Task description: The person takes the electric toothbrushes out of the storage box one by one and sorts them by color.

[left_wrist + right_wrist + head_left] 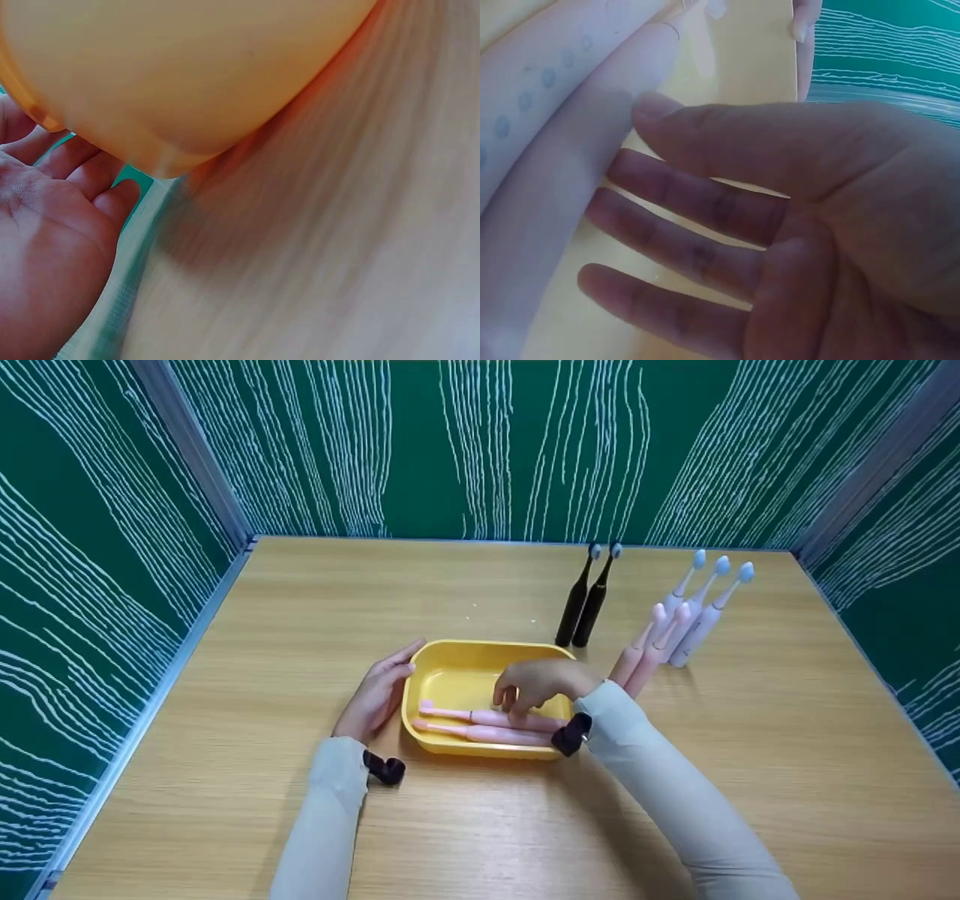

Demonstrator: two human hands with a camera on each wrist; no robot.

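Observation:
A yellow plastic bin (450,750) stands on the table. Inside it, two pink electric toothbrushes (487,733) lie side by side along the near wall, heads to the left. My left hand (375,695) holds the bin's left end, thumb at the rim and fingers along the outer wall (225,67). My right hand (544,682) is inside the bin above the toothbrushes. In the right wrist view its fingers (682,202) are extended and spread, thumb and fingertips close beside one pink handle (577,150); whether they touch it I cannot tell.
Two black electric toothbrushes (589,604) stand upright behind the bin's right corner. Farther right stand three white toothbrushes (697,622), with two pink ones (645,660) before them, partly hidden by my right forearm. Green walls (420,450) with white lines enclose the table (300,607).

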